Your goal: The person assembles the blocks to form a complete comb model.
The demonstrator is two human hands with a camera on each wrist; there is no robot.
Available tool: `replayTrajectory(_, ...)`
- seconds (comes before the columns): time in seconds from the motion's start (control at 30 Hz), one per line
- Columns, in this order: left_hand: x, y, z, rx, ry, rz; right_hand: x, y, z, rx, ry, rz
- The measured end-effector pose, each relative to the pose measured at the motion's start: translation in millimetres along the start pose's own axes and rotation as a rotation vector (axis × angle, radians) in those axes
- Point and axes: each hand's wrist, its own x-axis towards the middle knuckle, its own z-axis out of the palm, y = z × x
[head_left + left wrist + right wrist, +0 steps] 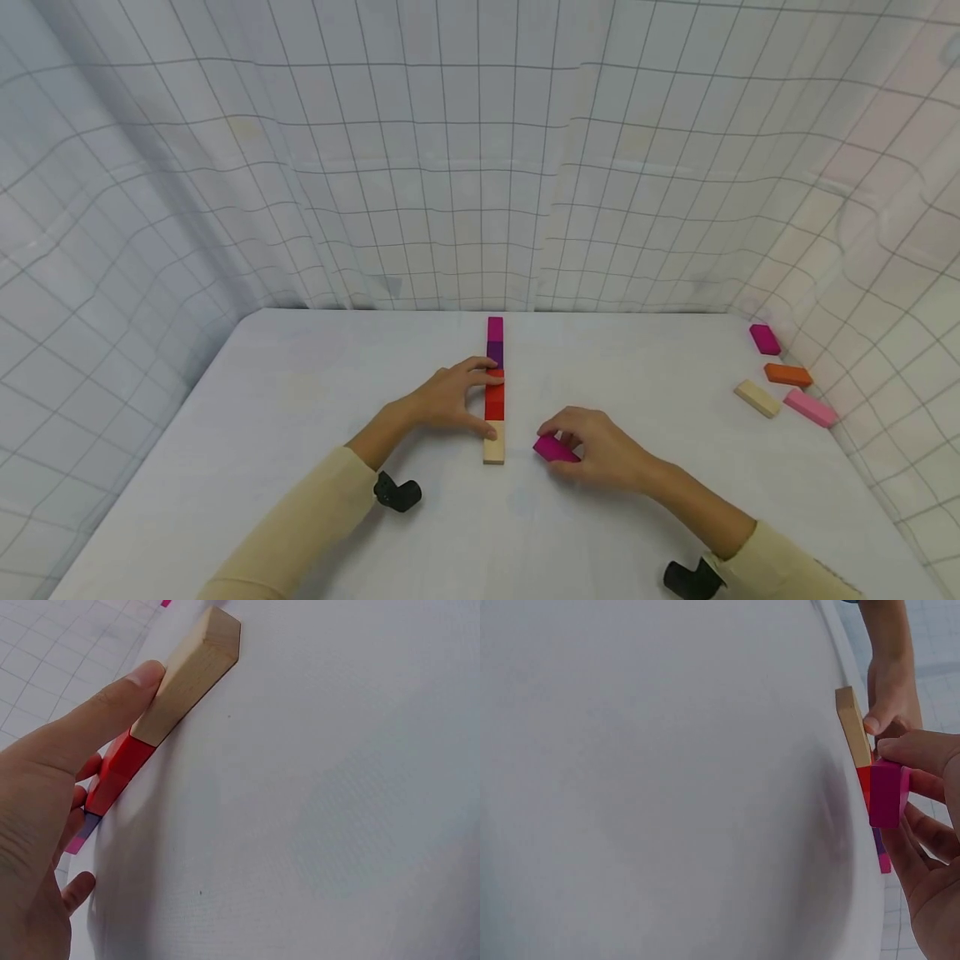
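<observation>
Grip of the right hand (600, 451) is curled, pinching a magenta block (556, 449), forearm (701, 507) angled back rightward. Left of it, the left hand (447, 397) spreads along a block row (494, 408), thumb (478, 426) touching its beige end (493, 452). Well right, four loose blocks (757, 398) lie on the table (637, 367).

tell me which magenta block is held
The nearest magenta block, gripped by the right hand; the far-end block sits in the row, the far-right block lies loose.

Magenta block (555, 448) near straight block row (494, 406)
</observation>
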Motion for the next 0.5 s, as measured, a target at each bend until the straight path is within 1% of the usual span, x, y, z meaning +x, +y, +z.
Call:
replayTrajectory(0.13, 0.3, -1.6, 0.8, -0.001, 0.002, 0.004, 4.7, -7.9, 9.8, 0.034, -0.02, -0.009)
replayTrajectory(0.33, -0.4, -2.7, 1.1, -0.012, 0.002, 0.009, 10.9, -21.3, 23.3, 0.052, -0.054, -0.042)
replayTrajectory(0.43, -0.6, -3.6, 1.2, -0.02, 0.002, 0.014, 13.5, -28.2, 29.2, 0.036, -0.077, -0.046)
replayTrajectory(0.5, -0.5, -4.2, 1.4, -0.024, 0.001, 0.016, 14.7, -32.2, 34.2, 0.001, -0.089, -0.04)
